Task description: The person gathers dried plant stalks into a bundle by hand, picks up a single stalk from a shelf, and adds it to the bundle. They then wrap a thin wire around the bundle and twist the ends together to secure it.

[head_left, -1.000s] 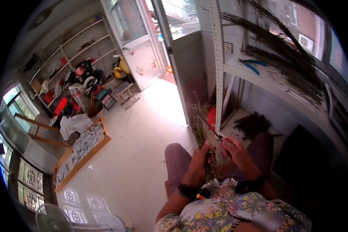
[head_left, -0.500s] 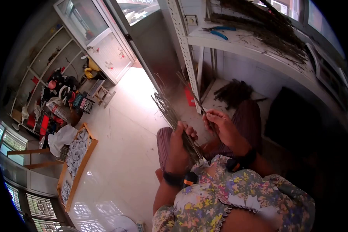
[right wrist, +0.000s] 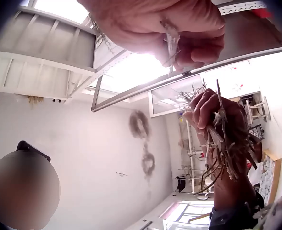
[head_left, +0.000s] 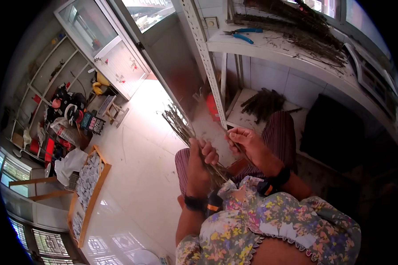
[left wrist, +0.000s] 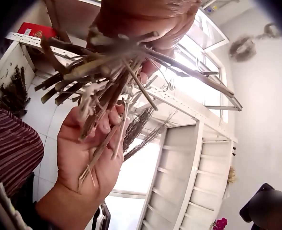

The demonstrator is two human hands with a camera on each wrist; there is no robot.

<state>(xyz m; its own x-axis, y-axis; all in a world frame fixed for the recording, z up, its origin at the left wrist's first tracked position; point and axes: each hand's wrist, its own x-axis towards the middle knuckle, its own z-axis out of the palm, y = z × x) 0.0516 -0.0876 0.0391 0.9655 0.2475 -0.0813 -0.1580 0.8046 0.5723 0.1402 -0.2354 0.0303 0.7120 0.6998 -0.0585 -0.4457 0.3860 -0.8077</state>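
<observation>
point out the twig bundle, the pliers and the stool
twig bundle [head_left: 177, 124], head view, its splayed tips.
pliers [head_left: 242, 34], head view, blue handles.
stool [head_left: 112, 109], head view, its seat.

Desk: a white tiled desk [head_left: 296, 55] runs along the wall at upper right.
On the desk: a long heap of dark dry twigs [head_left: 296, 22] and blue-handled pliers [head_left: 243, 34] just beside its end.
Lower shelf: a white tiled shelf [head_left: 247, 117] under the desk carries a small pile of dark twigs [head_left: 263, 102].
Floor: the pale glossy tiled floor [head_left: 137, 176] bears a shallow wooden tray [head_left: 89, 185], a small wooden stool [head_left: 112, 110] and a white bag [head_left: 68, 161].
</observation>
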